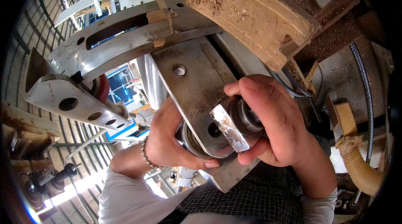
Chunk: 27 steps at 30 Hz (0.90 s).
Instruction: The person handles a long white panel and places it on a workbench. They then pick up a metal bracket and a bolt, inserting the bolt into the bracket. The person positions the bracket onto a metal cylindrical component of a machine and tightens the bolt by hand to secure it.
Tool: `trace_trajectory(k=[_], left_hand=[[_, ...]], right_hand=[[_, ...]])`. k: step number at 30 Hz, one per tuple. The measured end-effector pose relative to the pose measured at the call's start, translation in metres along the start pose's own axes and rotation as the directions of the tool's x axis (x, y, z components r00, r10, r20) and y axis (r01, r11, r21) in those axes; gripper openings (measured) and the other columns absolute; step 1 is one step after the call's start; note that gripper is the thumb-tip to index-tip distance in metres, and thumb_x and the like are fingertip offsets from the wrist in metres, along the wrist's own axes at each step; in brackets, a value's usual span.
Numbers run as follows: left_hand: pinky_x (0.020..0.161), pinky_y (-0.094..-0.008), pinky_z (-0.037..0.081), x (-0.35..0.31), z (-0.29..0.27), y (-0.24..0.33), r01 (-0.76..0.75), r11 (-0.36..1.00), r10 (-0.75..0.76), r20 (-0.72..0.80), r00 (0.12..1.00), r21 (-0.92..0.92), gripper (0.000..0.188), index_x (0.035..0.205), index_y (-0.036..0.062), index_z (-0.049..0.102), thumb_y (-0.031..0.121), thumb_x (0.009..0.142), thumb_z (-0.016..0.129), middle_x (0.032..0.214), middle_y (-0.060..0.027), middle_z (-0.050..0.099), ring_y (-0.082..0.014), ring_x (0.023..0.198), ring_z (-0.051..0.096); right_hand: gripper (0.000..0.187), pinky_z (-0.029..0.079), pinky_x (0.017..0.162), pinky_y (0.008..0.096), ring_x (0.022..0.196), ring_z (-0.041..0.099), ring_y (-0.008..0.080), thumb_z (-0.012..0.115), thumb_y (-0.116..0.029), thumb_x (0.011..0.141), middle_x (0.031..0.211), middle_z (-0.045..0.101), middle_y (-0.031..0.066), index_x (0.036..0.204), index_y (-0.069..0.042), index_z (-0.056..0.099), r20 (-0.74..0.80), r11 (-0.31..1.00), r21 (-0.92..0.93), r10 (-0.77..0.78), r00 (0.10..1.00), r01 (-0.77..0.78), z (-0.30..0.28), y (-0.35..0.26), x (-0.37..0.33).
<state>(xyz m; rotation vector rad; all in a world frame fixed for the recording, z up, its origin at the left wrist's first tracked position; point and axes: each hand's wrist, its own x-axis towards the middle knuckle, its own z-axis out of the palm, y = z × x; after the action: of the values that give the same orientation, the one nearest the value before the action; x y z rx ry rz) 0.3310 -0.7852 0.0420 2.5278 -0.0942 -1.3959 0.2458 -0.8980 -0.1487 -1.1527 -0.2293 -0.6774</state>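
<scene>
A grey steel plate (194, 86) slopes down toward me, with a bright hole near its top and a dark hole near its rounded lower end. My left hand (165, 140), wearing a beaded bracelet (145, 157), is closed around a round metal disc (192, 142) behind the plate's lower edge; its thumb lies along the underside. Over the plate's front, my right hand (278, 125) grips a round, stepped metal piece with a worn rectangular bar (230, 128) at its end. The bar is beside the dark hole. Where the piece's far end lies is hidden by my fingers.
A curved metal frame (130, 42) with a slot spans the upper left, joined to a bracket with holes (71, 102). Sawdust covers a wooden block (251, 19) above my right hand. A ribbed hose (360, 165) and metal conduit (364, 81) run along the right.
</scene>
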Motion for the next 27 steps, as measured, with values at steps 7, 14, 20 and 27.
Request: trace_trajectory(k=[7, 14, 20, 27], left_hand=[[0.092, -0.0368, 0.045, -0.001, -0.001, -0.002, -0.008, 1.0, 0.008, -0.005, 1.0, 0.028, 0.097, 0.125, -0.0048, 0.052, 0.039, 0.049, 0.092, 0.121, -0.0192, 0.056, -0.0315, 0.108, 0.058], [0.092, -0.0368, 0.045, -0.003, -0.003, -0.005, -0.037, 0.995, 0.038, -0.013, 0.999, 0.09, 0.098, 0.126, -0.0052, 0.051, 0.039, 0.049, 0.092, 0.12, -0.0198, 0.056, -0.0317, 0.108, 0.058], [0.09, -0.0364, 0.046, -0.004, -0.005, -0.014, -0.157, 0.973, 0.165, -0.029, 0.986, 0.168, 0.095, 0.125, -0.0042, 0.052, 0.039, 0.05, 0.092, 0.119, -0.0192, 0.056, -0.0308, 0.107, 0.059], [0.081, -0.0326, 0.05, 0.002, -0.001, -0.018, -0.332, 0.927, 0.346, -0.056, 0.936, 0.175, 0.085, 0.114, -0.001, 0.054, 0.035, 0.047, 0.094, 0.107, -0.0114, 0.062, -0.0207, 0.095, 0.063]], right_hand=[[0.09, 0.048, 0.088, 0.0444, 0.101, 0.06, 0.0354, 0.066, -0.053, 0.077, 0.115, 0.058, 0.024, 0.14, 0.004, 0.035, 0.007, 1.0, 0.004, -0.015, 1.0, 0.015, 0.0, 0.0, 0.0], [0.083, 0.049, 0.088, 0.0477, 0.1, 0.06, 0.037, 0.066, -0.051, 0.076, 0.115, 0.059, 0.0236, 0.133, 0.004, 0.042, 0.038, 0.998, -0.041, -0.04, 0.998, 0.042, -0.003, -0.006, 0.011], [0.073, 0.05, 0.084, 0.0475, 0.096, 0.061, 0.0361, 0.065, -0.045, 0.077, 0.114, 0.059, 0.0221, 0.129, 0.002, 0.047, 0.026, 0.996, -0.072, -0.057, 0.998, 0.059, 0.006, -0.01, 0.014], [0.069, 0.05, 0.084, 0.0471, 0.095, 0.062, 0.0346, 0.065, -0.043, 0.077, 0.114, 0.059, 0.0218, 0.127, 0.002, 0.05, 0.047, 0.995, -0.093, -0.027, 0.999, 0.031, 0.007, -0.014, 0.013]])
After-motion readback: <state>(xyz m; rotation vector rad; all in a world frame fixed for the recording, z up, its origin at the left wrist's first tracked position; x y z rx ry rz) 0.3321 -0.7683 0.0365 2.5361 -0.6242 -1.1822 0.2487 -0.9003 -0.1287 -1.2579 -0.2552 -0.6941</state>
